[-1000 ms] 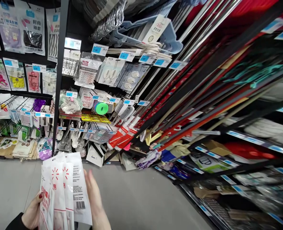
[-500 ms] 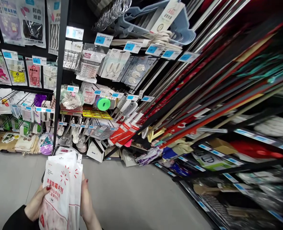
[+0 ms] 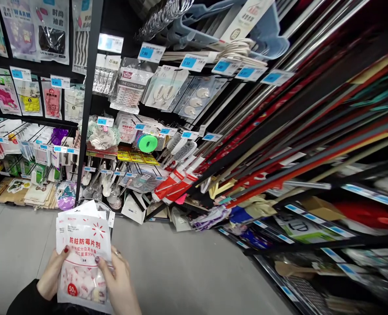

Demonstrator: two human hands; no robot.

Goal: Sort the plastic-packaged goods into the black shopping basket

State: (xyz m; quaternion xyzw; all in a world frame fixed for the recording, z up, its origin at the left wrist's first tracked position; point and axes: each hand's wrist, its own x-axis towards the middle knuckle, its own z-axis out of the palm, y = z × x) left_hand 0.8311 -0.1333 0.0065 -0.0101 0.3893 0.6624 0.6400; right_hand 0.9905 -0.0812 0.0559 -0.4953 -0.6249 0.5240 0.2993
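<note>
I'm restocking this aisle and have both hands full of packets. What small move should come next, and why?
Probably square up the stack. Both the left hand and the right hand grip the white packets, but the ones behind fan out past the front packet's top edge, so they look likely to slip or hang unevenly on the shelves ahead.

A stack of white plastic sachet packets with red print (image 3: pixel 84 258) sits low at the left, between the left hand (image 3: pixel 51 278) and the right hand (image 3: pixel 118 280), above the grey floor (image 3: pixel 187 280). Behind it stands a black metal shelf rack (image 3: pixel 89 100) hung with packaged goods; to the right, long-handled mops and brooms (image 3: pixel 279 144) lean along the shelving.
</note>
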